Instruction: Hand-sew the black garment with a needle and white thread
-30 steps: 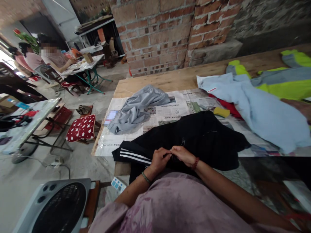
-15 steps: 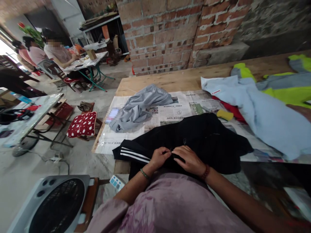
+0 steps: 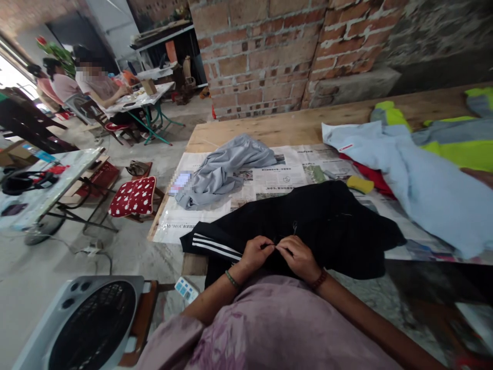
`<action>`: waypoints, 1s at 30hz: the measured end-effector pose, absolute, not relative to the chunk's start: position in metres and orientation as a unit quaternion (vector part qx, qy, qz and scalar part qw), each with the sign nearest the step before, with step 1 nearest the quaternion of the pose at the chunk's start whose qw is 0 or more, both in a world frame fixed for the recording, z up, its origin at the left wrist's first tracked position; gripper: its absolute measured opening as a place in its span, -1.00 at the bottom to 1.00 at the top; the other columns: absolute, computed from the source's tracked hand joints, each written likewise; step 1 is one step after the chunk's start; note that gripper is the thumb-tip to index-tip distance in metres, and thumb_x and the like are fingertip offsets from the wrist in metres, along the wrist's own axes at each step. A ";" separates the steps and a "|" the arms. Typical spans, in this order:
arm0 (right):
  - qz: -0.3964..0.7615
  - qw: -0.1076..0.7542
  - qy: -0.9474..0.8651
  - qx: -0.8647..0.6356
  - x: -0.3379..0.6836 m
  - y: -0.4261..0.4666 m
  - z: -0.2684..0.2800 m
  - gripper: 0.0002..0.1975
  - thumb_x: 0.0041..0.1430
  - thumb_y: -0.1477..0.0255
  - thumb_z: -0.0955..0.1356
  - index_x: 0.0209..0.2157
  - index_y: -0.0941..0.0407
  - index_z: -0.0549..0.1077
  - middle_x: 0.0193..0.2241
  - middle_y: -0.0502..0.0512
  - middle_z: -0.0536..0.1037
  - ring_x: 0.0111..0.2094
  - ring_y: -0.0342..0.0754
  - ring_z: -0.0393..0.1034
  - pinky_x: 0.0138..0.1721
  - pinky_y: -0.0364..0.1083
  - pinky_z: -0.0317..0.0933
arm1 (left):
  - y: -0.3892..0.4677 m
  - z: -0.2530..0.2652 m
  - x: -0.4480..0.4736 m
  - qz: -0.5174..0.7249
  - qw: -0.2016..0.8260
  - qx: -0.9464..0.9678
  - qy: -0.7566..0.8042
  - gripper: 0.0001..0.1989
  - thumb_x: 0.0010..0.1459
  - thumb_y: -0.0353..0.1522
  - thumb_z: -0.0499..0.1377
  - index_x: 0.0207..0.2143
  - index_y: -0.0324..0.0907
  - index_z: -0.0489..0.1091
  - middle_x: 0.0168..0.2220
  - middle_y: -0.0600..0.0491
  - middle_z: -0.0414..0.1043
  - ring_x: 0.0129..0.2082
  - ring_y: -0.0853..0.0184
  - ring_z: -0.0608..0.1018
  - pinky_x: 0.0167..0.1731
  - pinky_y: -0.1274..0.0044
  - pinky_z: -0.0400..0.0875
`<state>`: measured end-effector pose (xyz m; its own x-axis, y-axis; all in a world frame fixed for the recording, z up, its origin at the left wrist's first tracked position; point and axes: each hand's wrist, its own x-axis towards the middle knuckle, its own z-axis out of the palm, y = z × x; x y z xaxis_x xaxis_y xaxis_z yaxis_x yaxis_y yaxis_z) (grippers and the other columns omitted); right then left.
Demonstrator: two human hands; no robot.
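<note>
A black garment (image 3: 319, 216) with three white stripes along one end lies in front of me, partly hanging over the table's near edge. My left hand (image 3: 257, 255) pinches a bit of its dark cloth between thumb and forefinger. Fingertips almost touching it, my right hand (image 3: 298, 258) is closed in a pinch too. What sits between the right fingertips is too small to make out. A thin pale loop, perhaps thread, shows on the cloth just beyond the right hand.
Newspaper (image 3: 287, 177) covers the wooden table (image 3: 227, 131). On it lie grey clothing (image 3: 227, 167), a yellow sponge-like block (image 3: 360, 184) and a light blue garment (image 3: 416, 174). A fan (image 3: 96, 329) and a red cushioned stool (image 3: 133, 196) stand left. People sit at another table (image 3: 162, 92).
My right fingers have drawn together into a tighter pinch beside the left fingertips. The view has shifted slightly; the black garment stays in place.
</note>
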<state>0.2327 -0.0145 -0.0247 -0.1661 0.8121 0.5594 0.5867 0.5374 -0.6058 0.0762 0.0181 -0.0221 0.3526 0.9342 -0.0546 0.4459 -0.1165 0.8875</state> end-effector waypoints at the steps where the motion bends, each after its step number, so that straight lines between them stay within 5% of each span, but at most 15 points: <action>1: 0.114 0.442 -0.759 -0.464 0.233 -0.016 -0.023 -0.85 0.16 0.53 0.24 -0.47 0.14 0.36 -0.50 0.05 0.42 -0.40 -0.13 0.28 -0.30 -0.08 0.18 | 0.018 -0.022 0.077 0.276 0.425 0.706 0.494 -0.90 0.01 -0.42 0.14 -0.42 -0.19 0.47 -0.42 0.07 0.46 -0.37 0.40 0.46 -0.30 0.59 0.34; 6: 0.062 0.424 -0.784 -0.450 0.235 -0.025 -0.018 -0.84 0.14 0.58 0.23 -0.48 0.15 0.36 -0.51 0.06 0.43 -0.39 -0.12 0.27 -0.31 -0.05 0.16 | 0.017 -0.019 0.077 0.254 0.379 0.743 0.489 -0.89 0.02 -0.39 0.15 -0.40 -0.16 0.48 -0.41 0.07 0.47 -0.36 0.39 0.47 -0.26 0.56 0.34; 14: 0.025 0.443 -0.814 -0.375 0.248 -0.034 -0.031 -0.80 0.10 0.62 0.24 -0.26 0.12 0.39 -0.36 0.09 0.49 -0.27 -0.09 0.33 -0.23 -0.02 0.23 | 0.030 -0.023 0.070 0.227 0.522 0.648 0.506 -0.77 0.04 -0.42 0.03 -0.38 -0.23 0.49 -0.38 0.06 0.49 -0.33 0.39 0.49 -0.27 0.59 0.36; 23: 0.020 0.436 -0.806 -0.399 0.251 -0.039 -0.035 -0.82 0.10 0.59 0.26 -0.26 0.11 0.40 -0.36 0.09 0.50 -0.28 -0.09 0.35 -0.24 -0.03 0.24 | 0.036 -0.011 0.063 0.196 0.480 0.751 0.409 -0.74 -0.11 -0.51 0.08 -0.36 -0.22 0.50 -0.37 0.06 0.45 -0.35 0.41 0.46 -0.27 0.61 0.34; 30: 0.032 0.440 -0.801 -0.404 0.251 -0.038 -0.036 -0.83 0.10 0.57 0.26 -0.28 0.09 0.41 -0.37 0.08 0.50 -0.29 -0.08 0.36 -0.25 -0.02 0.25 | 0.035 -0.010 0.056 0.191 0.416 0.795 0.398 -0.77 -0.04 -0.48 0.10 -0.34 -0.16 0.50 -0.35 0.08 0.46 -0.34 0.43 0.48 -0.24 0.62 0.32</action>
<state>0.2512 -0.0384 -0.0363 -0.2862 0.6763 0.6787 0.6199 0.6708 -0.4071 0.0558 0.0350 -0.0105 0.6102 0.7918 -0.0273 0.4732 -0.3366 0.8141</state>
